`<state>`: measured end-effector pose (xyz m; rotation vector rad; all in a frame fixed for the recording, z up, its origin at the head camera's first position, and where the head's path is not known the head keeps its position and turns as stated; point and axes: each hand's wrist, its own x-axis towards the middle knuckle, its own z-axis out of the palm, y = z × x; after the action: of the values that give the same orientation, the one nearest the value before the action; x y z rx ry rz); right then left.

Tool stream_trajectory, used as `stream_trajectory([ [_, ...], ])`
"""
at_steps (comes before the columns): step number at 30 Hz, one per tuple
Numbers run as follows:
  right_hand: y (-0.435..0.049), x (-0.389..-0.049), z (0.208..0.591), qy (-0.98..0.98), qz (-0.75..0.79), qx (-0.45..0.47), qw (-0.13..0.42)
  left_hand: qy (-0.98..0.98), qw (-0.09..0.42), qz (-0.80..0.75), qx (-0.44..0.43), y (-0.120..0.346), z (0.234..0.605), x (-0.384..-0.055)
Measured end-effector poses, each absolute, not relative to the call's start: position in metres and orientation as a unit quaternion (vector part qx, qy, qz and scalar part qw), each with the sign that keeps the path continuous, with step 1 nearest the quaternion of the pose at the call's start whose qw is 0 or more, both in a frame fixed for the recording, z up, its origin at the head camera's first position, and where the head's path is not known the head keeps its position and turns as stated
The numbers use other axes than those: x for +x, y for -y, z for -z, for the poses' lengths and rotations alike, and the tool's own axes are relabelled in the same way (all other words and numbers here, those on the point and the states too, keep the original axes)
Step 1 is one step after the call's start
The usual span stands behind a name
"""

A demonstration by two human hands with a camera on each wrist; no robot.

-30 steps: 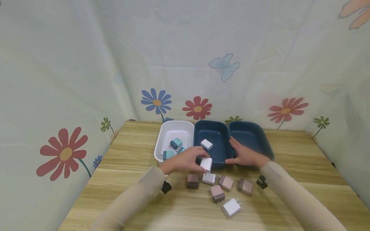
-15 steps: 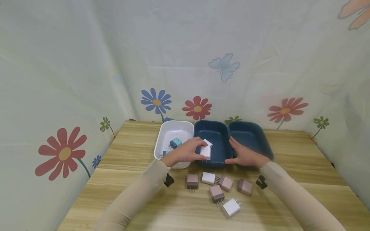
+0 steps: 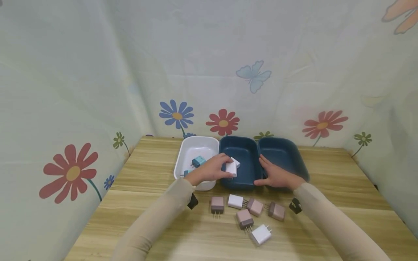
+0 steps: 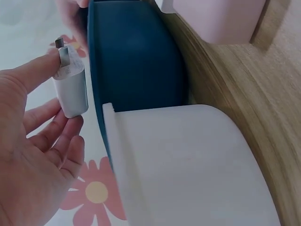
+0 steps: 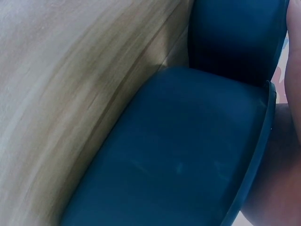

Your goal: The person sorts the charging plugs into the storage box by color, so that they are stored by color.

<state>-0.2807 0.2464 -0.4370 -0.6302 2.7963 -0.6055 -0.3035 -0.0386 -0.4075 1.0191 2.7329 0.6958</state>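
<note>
My left hand [image 3: 212, 169] is over the middle blue bin [image 3: 249, 170], pinching a white charger plug [image 3: 231, 169] between thumb and fingers. In the left wrist view, that charger plug [image 4: 71, 94] has its metal prongs up by the thumb, level with the bin's rim. A second white charger plug [image 3: 236, 163] lies in the bin, partly covered by the held one. My right hand [image 3: 275, 175] spreads its thumb and fingers over the adjoining edges of the middle bin and the right blue bin [image 3: 282, 154]; in the right wrist view it shows only at the right border.
At left, a white bin [image 3: 199, 143] holds teal charger plugs [image 3: 198, 161], partly behind my left hand. In front of the bins lie several pink-and-brown charger plugs [image 3: 245, 218] and two white ones [image 3: 261, 234] on the wooden table [image 3: 147, 163]. A flowered cloth [image 3: 196, 72] hangs behind.
My left hand has carried the white charger plug from in front of the middle bin up and over it, then slightly further back. The right hand has stayed put.
</note>
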Motion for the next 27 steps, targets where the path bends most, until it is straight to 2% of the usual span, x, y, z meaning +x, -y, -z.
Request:
stream_trajectory([
  [27, -0.247, -0.281, 0.435, -0.947, 0.210, -0.217, 0.108, -0.917, 0.088, -0.213, 0.325, 0.038, 0.423, -0.318],
])
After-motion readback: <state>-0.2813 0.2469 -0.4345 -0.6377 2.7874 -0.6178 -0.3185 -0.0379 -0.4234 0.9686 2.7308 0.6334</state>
